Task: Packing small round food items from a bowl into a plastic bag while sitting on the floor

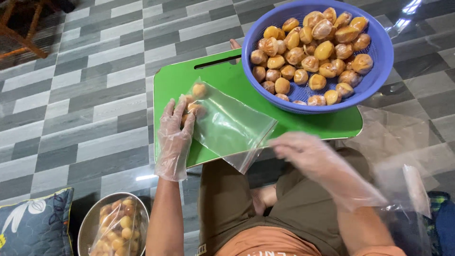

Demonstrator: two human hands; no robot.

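My left hand (174, 132), in a thin clear glove, presses on the closed end of a clear plastic bag (227, 125) that lies on a green cutting board (175, 76). A few round yellow-brown balls (199, 90) sit inside the bag under and beside my fingers. At the bag's open edge is my right hand (308, 154), also gloved and blurred. I cannot tell whether it grips the bag. A blue perforated basket (379, 61) heaped with the same yellow-brown balls (313, 52) rests on the board's far right part.
A metal bowl (87, 223) at lower left holds a filled clear bag of balls (116, 230). A patterned cushion (35, 227) lies beside it. Loose clear plastic bags (403, 151) lie at right on the grey tiled floor (71, 95). A wooden chair leg (19, 38) stands at upper left.
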